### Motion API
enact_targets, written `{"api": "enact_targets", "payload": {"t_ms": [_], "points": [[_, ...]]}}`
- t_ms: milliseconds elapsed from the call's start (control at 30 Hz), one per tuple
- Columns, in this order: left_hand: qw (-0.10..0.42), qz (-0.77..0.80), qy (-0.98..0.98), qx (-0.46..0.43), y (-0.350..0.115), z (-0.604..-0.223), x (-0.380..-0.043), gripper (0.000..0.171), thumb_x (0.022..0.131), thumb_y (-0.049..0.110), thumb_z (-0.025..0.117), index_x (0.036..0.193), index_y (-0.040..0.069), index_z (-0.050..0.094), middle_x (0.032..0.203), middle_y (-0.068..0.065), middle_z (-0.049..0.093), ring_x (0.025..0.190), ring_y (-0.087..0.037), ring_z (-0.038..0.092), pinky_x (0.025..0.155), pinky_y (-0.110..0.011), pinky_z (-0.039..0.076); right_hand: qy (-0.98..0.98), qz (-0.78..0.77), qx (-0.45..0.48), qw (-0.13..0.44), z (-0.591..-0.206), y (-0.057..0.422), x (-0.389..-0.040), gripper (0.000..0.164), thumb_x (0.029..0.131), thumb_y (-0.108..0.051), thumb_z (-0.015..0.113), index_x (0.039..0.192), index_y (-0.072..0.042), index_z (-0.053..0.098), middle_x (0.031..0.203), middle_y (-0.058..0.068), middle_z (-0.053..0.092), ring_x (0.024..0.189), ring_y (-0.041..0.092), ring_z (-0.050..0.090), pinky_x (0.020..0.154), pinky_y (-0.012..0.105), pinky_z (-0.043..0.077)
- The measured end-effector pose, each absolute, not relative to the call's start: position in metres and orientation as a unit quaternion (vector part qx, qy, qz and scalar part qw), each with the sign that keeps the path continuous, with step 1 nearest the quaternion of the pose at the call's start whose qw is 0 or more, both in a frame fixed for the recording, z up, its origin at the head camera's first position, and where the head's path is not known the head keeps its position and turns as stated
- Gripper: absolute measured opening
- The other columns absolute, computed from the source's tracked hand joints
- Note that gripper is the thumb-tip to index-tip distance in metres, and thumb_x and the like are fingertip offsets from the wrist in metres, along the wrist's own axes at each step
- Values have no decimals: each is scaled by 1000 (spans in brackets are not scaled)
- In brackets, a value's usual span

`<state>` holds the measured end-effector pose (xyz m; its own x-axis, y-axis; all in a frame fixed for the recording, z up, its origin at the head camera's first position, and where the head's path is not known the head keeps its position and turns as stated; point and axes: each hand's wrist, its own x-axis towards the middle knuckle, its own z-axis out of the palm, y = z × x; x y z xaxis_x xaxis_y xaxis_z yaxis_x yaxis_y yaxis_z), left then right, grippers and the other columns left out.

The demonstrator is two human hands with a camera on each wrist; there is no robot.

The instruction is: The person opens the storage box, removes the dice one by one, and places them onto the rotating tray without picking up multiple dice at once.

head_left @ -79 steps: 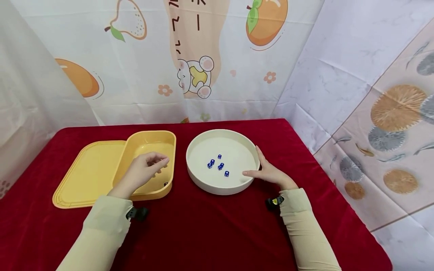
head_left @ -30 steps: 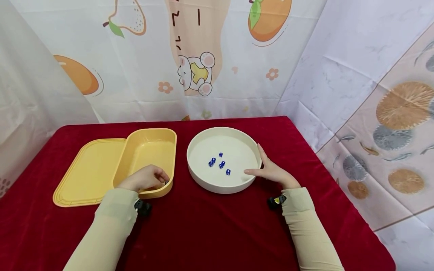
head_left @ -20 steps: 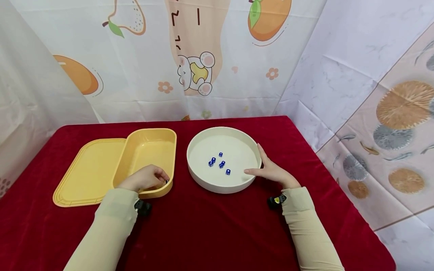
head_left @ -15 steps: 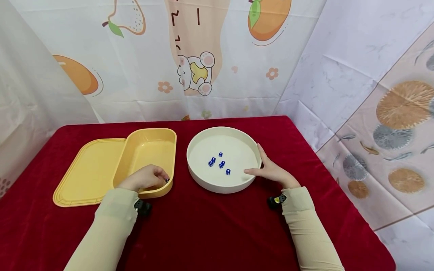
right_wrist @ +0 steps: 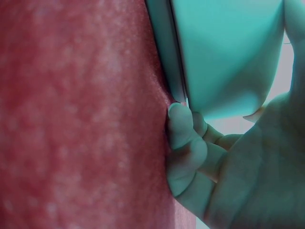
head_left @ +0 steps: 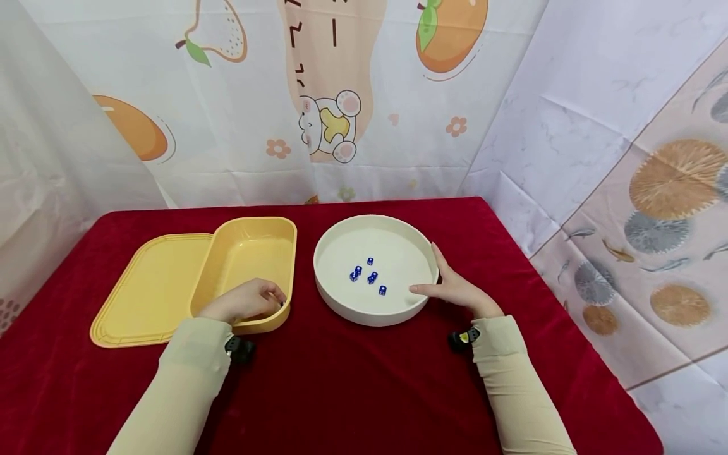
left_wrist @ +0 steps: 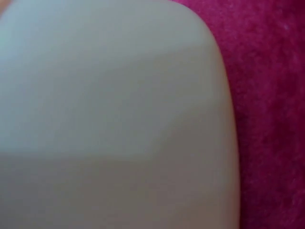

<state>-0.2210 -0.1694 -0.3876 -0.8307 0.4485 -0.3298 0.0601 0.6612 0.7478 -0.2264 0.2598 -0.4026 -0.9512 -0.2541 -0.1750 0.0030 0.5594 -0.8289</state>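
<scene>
My left hand (head_left: 251, 299) reaches into the near right corner of a yellow rectangular box (head_left: 199, 284). Its curled fingers pinch a small dark die (head_left: 282, 304), mostly hidden by the fingertips. A round white tray (head_left: 376, 318) stands to the right of the box. My right hand (head_left: 450, 287) grips the tray's right side, thumb over the rim and fingers outside; the right wrist view shows the fingers (right_wrist: 183, 124) low against the tray wall (right_wrist: 224, 57). Several blue dice (head_left: 372, 277) lie inside the tray, near its middle.
A flat yellow lid (head_left: 149, 287) lies left of the box, against or partly under its edge. Dark red cloth (head_left: 352, 392) covers the table. A printed curtain (head_left: 239, 139) hangs behind. The left wrist view is filled mostly by a blurred pale surface (left_wrist: 109, 105).
My left hand has lowered into the box's near right corner, to the dark die. Since then the die has shifted slightly and is more covered by the fingers. The right hand stays on the tray.
</scene>
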Motion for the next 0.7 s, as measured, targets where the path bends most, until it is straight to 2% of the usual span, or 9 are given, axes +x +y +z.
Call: {"api": "enact_targets", "payload": {"t_ms": [133, 267, 533, 700], "points": [[237, 412, 871, 122, -168, -389, -222, 24, 89, 7, 59, 109, -5, 64, 90, -9, 66, 75, -16, 56, 67, -29, 47, 871, -465, -79, 137, -403, 259, -226, 119, 84, -37, 76, 158, -14, -13, 167, 8, -8, 154, 30, 0, 122, 57, 8], [214, 444, 866, 89, -166, -383, -225, 32, 92, 18, 67, 114, -4, 60, 88, -9, 68, 71, -16, 64, 66, -30, 54, 873, -462, -82, 137, -403, 259, -226, 119, 84, -38, 76, 158, -14, -14, 167, 9, -7, 154, 30, 0, 122, 57, 8], [147, 444, 881, 70, -160, -356, -227, 42, 96, 30, 66, 125, 1, 58, 108, -19, 68, 79, -22, 72, 75, -38, 59, 873, -461, -82, 136, -403, 260, -227, 119, 84, -38, 76, 158, -13, -13, 167, 9, -7, 154, 31, 0, 122, 58, 8], [124, 464, 874, 66, -149, -345, -227, 41, 96, 28, 66, 125, 1, 58, 111, -21, 69, 81, -19, 71, 76, -34, 60, 870, -467, -81, 135, -402, 259, -226, 118, 84, -37, 76, 158, -13, -13, 167, 9, -7, 154, 30, 0, 122, 57, 7]]}}
